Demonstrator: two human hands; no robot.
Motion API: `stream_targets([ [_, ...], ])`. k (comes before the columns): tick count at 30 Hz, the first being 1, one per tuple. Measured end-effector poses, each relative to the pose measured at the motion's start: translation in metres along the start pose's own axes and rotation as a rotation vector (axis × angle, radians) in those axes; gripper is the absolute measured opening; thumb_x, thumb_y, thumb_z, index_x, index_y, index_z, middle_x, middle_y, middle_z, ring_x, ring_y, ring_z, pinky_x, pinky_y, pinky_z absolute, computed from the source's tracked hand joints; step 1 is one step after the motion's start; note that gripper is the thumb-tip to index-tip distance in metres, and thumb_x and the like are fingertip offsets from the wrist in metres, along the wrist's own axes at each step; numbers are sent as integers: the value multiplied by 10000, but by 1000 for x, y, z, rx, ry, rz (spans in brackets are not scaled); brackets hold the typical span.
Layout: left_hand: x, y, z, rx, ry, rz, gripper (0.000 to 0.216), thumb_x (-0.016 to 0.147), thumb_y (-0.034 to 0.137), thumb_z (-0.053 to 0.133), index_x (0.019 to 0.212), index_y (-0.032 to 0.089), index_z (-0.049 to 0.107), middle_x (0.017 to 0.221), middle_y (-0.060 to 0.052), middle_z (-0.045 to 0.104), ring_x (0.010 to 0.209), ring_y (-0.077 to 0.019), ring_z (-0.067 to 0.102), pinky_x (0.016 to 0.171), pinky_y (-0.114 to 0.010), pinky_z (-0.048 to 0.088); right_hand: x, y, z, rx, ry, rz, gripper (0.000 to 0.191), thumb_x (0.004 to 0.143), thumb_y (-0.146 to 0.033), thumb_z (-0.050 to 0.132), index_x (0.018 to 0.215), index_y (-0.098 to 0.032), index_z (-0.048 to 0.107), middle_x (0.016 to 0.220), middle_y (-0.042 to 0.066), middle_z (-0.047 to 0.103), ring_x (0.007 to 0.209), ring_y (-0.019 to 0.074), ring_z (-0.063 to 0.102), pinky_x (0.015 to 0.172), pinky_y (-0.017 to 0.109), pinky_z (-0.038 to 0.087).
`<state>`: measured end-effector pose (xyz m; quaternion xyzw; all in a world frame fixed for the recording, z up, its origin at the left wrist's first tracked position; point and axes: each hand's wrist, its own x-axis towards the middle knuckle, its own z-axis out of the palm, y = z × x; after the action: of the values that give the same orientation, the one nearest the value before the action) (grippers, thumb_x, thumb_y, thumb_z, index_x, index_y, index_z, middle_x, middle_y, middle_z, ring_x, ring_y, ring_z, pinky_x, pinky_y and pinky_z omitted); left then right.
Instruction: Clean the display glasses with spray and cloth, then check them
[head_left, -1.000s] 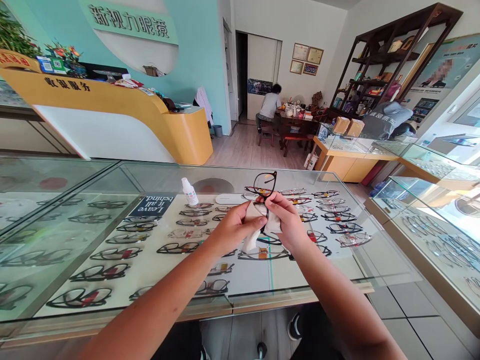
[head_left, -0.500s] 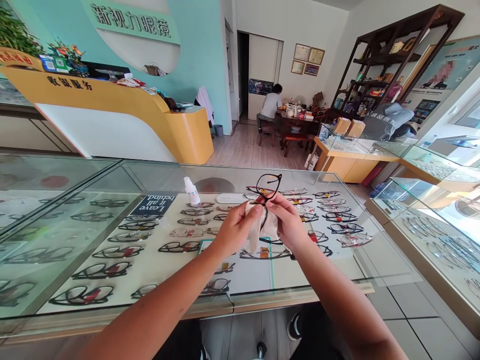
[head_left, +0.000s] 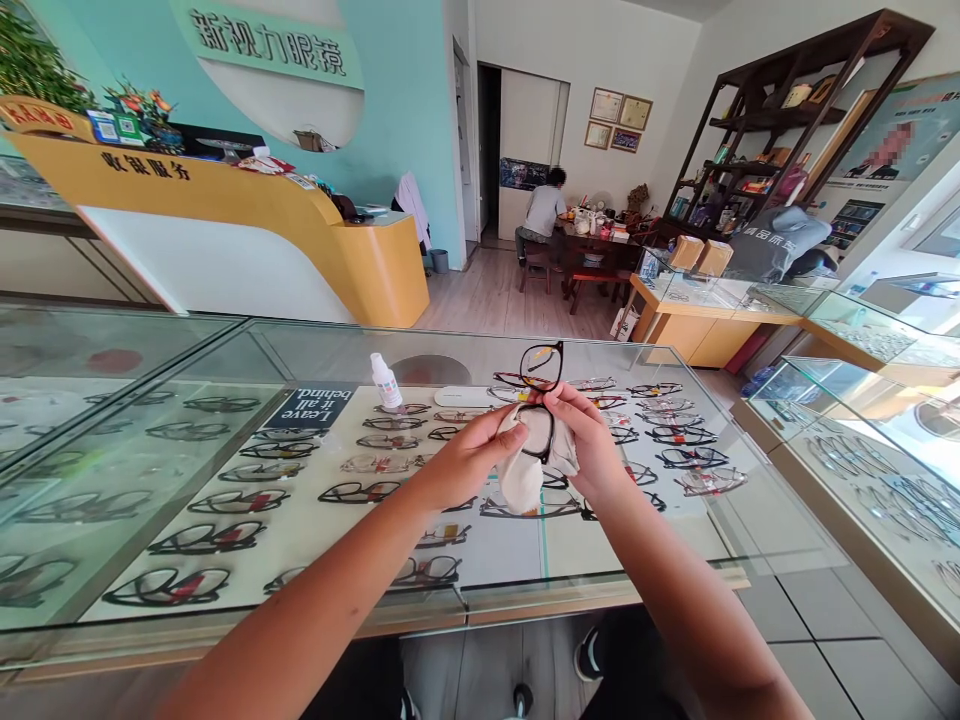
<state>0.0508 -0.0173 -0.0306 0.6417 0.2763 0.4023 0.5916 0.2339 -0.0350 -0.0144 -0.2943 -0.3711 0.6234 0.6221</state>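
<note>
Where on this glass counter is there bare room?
The glass top looks free left of the left forearm, nearer the person than the white bottle, and right of the right forearm. The middle is crowded: left hand and right hand hold eyeglasses and a cloth there. Rows of frames lie beneath the glass.

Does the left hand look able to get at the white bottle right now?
Probably yes: the white bottle stands on the glass counter, ahead and to the left of the left hand, with nothing standing between. That hand grips the cloth, though, so it would likely need freeing first.
</note>
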Motion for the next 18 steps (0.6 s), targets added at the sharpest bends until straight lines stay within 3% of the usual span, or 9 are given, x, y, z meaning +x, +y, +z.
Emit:
stream_targets([
  [7,-1,13,3,25,-82,-13,575,906,593,865,1276,171,736,1061,-86,772,944,-234,685,801,-300,547,-3,0,2,9,1,-5,330,726,-435,1001,838,-263,742,955,16,797,853,195,689,766,302,558],
  [12,0,11,10,78,21,-3,557,865,647,875,1081,167,693,847,-11,657,735,-157,547,646,-257,447,-2,5,1,-6,-12,-13,338,740,-456,994,881,-266,752,982,17,798,877,198,685,783,302,539],
  [18,-1,9,15,85,139,44,577,870,728,833,1025,185,711,802,-8,657,706,-155,534,660,-272,477,-4,8,4,0,-39,5,380,718,-496,1021,906,-291,763,986,5,788,875,201,678,799,312,542],
])
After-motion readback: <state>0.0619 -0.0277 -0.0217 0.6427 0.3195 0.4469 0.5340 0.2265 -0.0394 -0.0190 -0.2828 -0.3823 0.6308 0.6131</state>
